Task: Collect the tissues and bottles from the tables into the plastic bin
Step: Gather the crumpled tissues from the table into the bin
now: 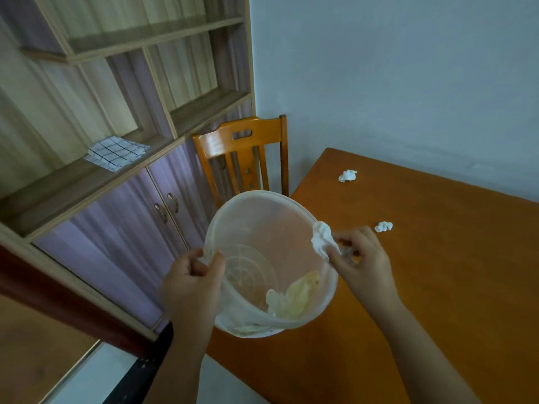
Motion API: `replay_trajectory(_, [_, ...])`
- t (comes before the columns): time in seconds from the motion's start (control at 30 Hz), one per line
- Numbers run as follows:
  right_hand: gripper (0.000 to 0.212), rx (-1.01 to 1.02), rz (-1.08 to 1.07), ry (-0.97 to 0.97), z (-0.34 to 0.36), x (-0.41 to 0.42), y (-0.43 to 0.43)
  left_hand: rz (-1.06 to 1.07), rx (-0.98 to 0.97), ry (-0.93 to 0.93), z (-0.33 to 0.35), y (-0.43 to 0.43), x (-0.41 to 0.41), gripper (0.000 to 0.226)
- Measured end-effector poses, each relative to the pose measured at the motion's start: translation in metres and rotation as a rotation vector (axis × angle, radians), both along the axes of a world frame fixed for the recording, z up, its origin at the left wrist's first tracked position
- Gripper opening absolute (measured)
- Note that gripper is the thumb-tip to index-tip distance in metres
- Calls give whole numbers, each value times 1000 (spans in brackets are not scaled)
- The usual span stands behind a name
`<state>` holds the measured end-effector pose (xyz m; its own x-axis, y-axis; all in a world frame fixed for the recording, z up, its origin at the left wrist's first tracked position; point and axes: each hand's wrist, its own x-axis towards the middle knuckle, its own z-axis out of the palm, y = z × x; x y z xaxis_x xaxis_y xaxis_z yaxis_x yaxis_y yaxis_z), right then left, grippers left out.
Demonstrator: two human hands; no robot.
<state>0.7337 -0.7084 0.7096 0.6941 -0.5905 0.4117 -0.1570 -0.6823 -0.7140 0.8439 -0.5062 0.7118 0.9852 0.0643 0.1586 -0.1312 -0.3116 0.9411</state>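
My left hand [189,284] grips the near rim of a translucent white plastic bin [256,225], held tilted at the left edge of the orange wooden table [437,287]. My right hand [364,263] pinches a crumpled white tissue [322,237] right at the bin's right rim. Inside the bin lie crumpled tissues [291,298] near the bottom. Two more crumpled tissues rest on the table: one [383,226] just beyond my right hand, another [347,175] farther back near the wall. No bottle is in view.
An orange wooden chair [248,158] stands behind the bin at the table's far left corner. A wooden shelf unit with purple cabinet doors [131,217] fills the left side; a checked cloth [116,153] lies on its shelf. A pale wall backs the table.
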Motion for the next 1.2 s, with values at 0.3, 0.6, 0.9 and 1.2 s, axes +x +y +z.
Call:
replay_trajectory(0.3, [33,-35,135,158,8,18,37,4,-85,-6,3,10,-3,8])
replay_trajectory(0.6, [37,-100,180,164,14,53,36,148,-10,-69,10,29,27,7])
replay_trajectory(0.9, [34,-64,219,200,7,119,78,213,10,-92,6,75,89,8])
replay_trajectory(1.2, [35,-53,12,217,6,193,140,-43,-70,-20,-6,120,191,13])
